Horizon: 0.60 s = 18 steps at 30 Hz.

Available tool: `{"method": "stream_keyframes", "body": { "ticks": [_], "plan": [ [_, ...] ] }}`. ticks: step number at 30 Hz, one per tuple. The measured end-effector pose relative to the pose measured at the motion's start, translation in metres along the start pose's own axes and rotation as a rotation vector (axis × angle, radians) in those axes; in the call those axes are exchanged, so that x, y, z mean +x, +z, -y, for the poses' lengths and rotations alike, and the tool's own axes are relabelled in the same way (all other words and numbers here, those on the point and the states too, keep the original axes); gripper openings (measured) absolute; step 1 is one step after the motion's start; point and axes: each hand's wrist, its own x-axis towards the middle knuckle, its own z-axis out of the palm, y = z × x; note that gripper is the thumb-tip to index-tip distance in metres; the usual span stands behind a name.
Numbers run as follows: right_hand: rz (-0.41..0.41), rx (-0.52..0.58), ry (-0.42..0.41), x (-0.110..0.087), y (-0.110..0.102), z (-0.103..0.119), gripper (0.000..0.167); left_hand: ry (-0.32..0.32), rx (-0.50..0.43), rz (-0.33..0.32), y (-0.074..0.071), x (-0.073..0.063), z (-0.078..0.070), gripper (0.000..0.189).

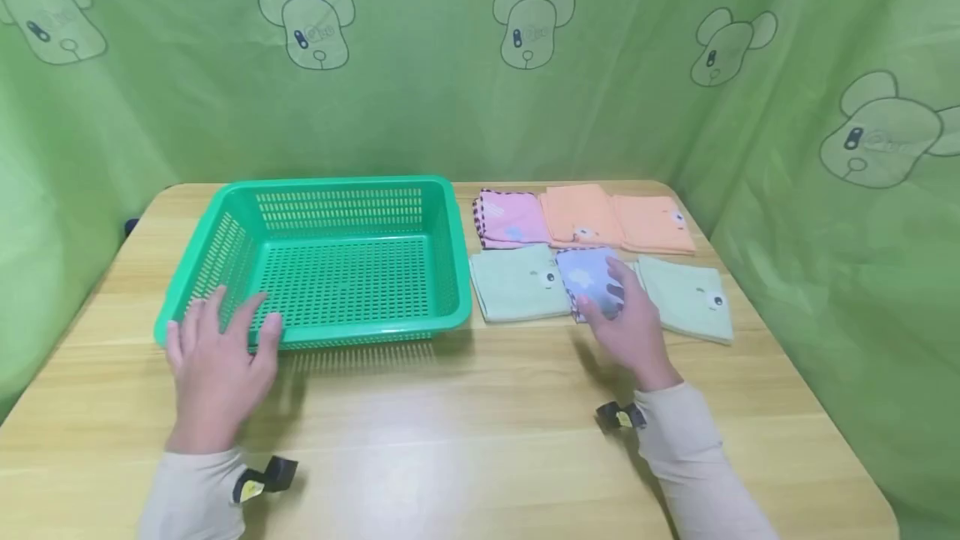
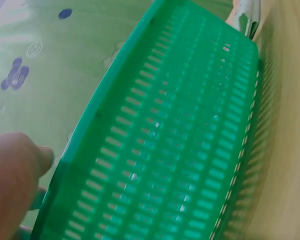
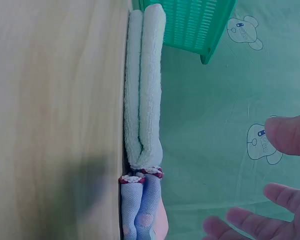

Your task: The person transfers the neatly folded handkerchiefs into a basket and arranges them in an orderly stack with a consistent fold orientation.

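Note:
A green plastic basket (image 1: 375, 329) with slotted walls stands on the left of the table, nothing inside it. Over its front left rim hovers my left hand (image 1: 221, 373), fingers spread and loosely bent; the left wrist view has the thumb (image 2: 15, 175) beside the rim. My right hand (image 1: 630, 327) is above a folded blue towel (image 1: 581, 272) with a dark checked edge, partly covering it, thumb and fingers apart and holding nothing. Folded pale green towels lie on both sides of it, one at left (image 1: 517, 286) and one at right (image 1: 690, 298).
Behind that row lie a folded pink towel (image 1: 513, 217), an orange towel (image 1: 581, 213) and a second orange towel (image 1: 651, 223). They sit on a light wooden table (image 1: 465, 423). Green curtains (image 1: 427, 65) with bear heads hang at the back and sides.

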Motion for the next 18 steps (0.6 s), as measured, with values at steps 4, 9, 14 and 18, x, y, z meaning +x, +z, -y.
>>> {"method": "stream_keyframes", "body": {
  "ticks": [4,9,14,18],
  "plan": [
    [0.028,0.048,0.022,0.004,-0.003,-0.002,0.072,-0.091,-0.083,-0.08,-0.005,-0.001,0.011,0.055],
    [0.064,0.063,0.035,0.015,-0.005,0.0,0.072,-0.225,-0.151,-0.094,-0.009,0.0,0.026,0.059],
    [0.105,0.082,0.073,0.024,-0.007,0.002,0.067,-0.299,-0.226,-0.035,-0.01,0.001,0.03,0.061],
    [0.127,0.076,0.117,0.031,-0.01,0.001,0.07,-0.319,-0.232,-0.027,-0.012,0.001,0.029,0.06]
  ]
}}
